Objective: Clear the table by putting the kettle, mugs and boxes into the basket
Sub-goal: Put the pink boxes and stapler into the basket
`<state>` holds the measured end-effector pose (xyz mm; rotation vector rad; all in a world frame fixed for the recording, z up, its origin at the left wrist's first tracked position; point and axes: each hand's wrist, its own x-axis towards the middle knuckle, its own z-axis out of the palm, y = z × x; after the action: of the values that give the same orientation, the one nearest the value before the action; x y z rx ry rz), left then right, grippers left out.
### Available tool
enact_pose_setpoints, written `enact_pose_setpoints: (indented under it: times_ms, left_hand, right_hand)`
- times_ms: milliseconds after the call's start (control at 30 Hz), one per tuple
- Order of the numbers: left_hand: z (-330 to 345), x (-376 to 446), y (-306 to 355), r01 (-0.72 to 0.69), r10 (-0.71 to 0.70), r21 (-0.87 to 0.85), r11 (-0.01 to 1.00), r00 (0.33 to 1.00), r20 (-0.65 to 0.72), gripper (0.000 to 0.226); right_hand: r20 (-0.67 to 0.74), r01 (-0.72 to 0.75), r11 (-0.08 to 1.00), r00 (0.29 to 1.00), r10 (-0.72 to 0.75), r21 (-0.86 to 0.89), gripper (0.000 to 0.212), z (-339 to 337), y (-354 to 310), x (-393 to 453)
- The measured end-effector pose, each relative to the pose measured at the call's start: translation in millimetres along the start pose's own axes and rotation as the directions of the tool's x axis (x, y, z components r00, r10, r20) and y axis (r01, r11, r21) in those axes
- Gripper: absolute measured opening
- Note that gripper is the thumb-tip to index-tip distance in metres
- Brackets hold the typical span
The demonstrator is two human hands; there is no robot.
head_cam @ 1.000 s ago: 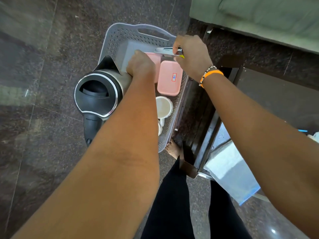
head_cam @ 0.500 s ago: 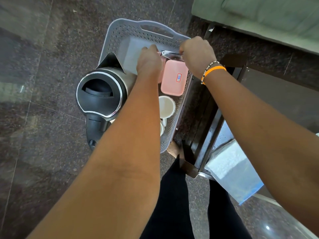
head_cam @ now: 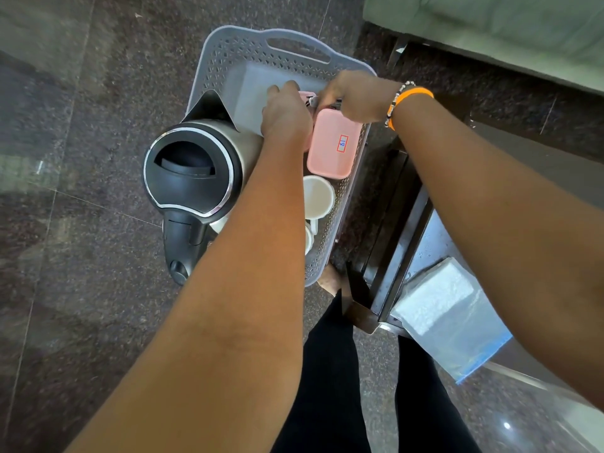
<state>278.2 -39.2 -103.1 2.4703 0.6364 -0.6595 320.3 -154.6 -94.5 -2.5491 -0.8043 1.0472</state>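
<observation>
A grey perforated basket (head_cam: pixel 228 57) stands on the dark floor. In it are a steel kettle (head_cam: pixel 192 173) with a black lid, a pink box (head_cam: pixel 333 143) with a small sticker, and a white mug (head_cam: pixel 318 196) with a second mug mostly hidden under my left arm. Both hands are inside the basket, past the pink box. My left hand (head_cam: pixel 286 111) covers another pink box, only a corner of which shows. My right hand (head_cam: pixel 356 98) grips a small metallic thing whose shape is mostly hidden. What the left fingers hold is hidden.
A dark low table (head_cam: pixel 402 223) stands right of the basket, with a clear plastic bag (head_cam: pixel 447 318) on its near corner. A green sofa (head_cam: pixel 490 24) fills the top right. My legs and a bare foot (head_cam: pixel 328 281) are beside the basket.
Both hands have sunk lower into the basket and come closer together, carrying the metallic thing down toward the pink boxes. Kettle, mugs and boxes have not moved.
</observation>
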Motion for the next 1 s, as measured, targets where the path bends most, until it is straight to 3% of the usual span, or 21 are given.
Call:
enact_pose_setpoints:
  times_ms: [167,267,400,533,767,900,1000]
  left_hand:
    - [-4,3,-1,0.001,-0.001,0.032,0.999,1.0,-0.003,0.036]
    - [-1,2,-2,-0.003,0.002,0.022,1.0,1.0,0.024,0.038]
    - [-1,-1,0,0.005,-0.004,-0.013,1.0,0.999,0.035,0.044]
    - [-2,-8,3,-0.02,0.018,-0.051,0.999,0.999,-0.047,0.047]
    - [13,-58,3,-0.032,-0.004,-0.307,0.951,0.993,-0.117,0.045]
    - [21,-90,9,-0.128,0.043,-0.34,0.932,0.969,-0.245,0.048]
    - [32,-120,17,-0.255,0.124,-0.4,0.88,0.938,-0.325,0.037]
  right_hand:
    - [-0.193,-0.075,0.997,0.979,0.067,-0.03,0.043,1,-3,2]
    - [-0.181,-0.109,0.994,0.978,0.105,-0.011,0.045,2,-9,1]
    - [-0.364,-0.193,0.974,0.904,0.223,0.117,0.042,5,-6,-12]
    - [-0.392,-0.128,0.97,0.897,0.203,0.208,0.032,16,-1,-32]
    - [-0.4,-0.063,0.944,0.895,0.197,0.324,0.041,39,-1,-49]
    - [-0.562,0.037,0.889,0.787,0.256,0.457,0.039,50,2,-71]
    - [-0.621,0.088,0.849,0.721,0.307,0.521,0.035,71,8,-108]
